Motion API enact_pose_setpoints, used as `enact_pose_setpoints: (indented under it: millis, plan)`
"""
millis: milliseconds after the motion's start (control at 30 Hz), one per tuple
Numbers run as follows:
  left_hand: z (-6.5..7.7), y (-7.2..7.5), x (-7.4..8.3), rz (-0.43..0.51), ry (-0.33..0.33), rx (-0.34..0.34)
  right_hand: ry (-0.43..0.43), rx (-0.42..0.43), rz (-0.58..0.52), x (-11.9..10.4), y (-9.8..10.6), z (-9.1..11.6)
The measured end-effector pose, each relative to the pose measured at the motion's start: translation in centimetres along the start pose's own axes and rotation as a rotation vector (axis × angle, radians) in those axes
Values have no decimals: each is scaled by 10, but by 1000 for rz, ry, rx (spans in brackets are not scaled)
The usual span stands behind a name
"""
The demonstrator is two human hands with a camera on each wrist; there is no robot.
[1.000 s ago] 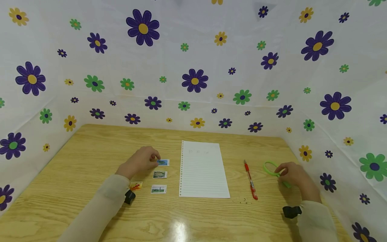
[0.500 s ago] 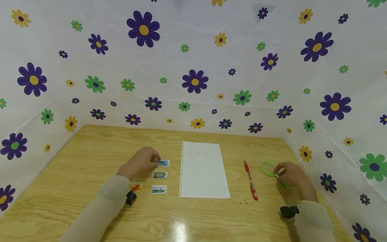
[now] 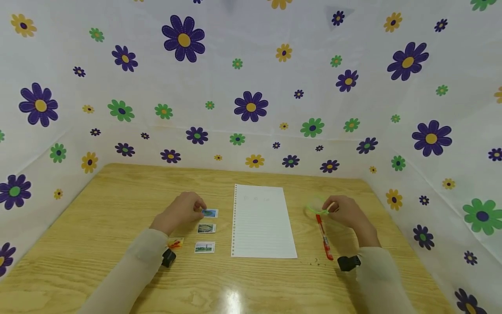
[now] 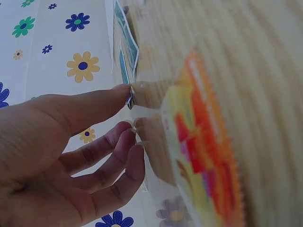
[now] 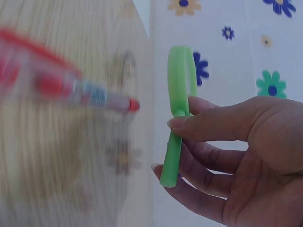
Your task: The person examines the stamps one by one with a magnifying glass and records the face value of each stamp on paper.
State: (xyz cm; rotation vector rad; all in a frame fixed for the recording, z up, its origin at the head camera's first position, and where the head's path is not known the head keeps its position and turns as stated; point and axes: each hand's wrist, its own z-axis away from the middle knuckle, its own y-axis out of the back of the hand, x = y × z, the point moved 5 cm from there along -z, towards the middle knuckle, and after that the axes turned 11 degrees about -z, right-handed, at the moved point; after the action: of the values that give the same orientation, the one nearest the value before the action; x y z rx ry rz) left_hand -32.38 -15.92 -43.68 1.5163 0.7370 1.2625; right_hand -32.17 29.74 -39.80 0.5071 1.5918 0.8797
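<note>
My left hand [image 3: 180, 213] rests at the left end of a blue postage stamp [image 3: 211, 213]. In the left wrist view the thumb touches the end of a blue stamp [image 4: 124, 66], while the bent fingers [image 4: 128, 146] meet the tabletop apart from the thumb. My right hand [image 3: 347, 213] pinches the handle of a light green magnifying glass [image 5: 176, 118] between thumb and fingers. Its round lens hangs over the tip end of a red pen [image 3: 323, 240]. Two more stamps lie below the blue one: a green oval picture [image 3: 206, 228] and a landscape [image 3: 205, 247].
A sheet of lined paper [image 3: 262, 226] with faint pencil writing lies mid-table between the hands. An orange and yellow stamp [image 3: 175, 243] lies beside the left wrist. Dark crumbs [image 3: 315, 262] lie near the pen. Flowered cloth [image 3: 251, 78] encloses the wooden table [image 3: 188, 288].
My right hand has carried the magnifying glass left, from the pen's right side to over its tip end. The left hand stays at the blue stamp.
</note>
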Motion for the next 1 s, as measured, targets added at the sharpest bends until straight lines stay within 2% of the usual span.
enact_pose_setpoints:
  millis: [300,633,1000]
  plan:
    - [2,1,0,1,5,6,43,-66,-73,-40,-38,-27]
    - [-1,1,0,-2,13,1,38,-102,33,-73,-79,-47]
    - [0,0,-1,13,24,-6,169,-106,84,-106,-109,-61]
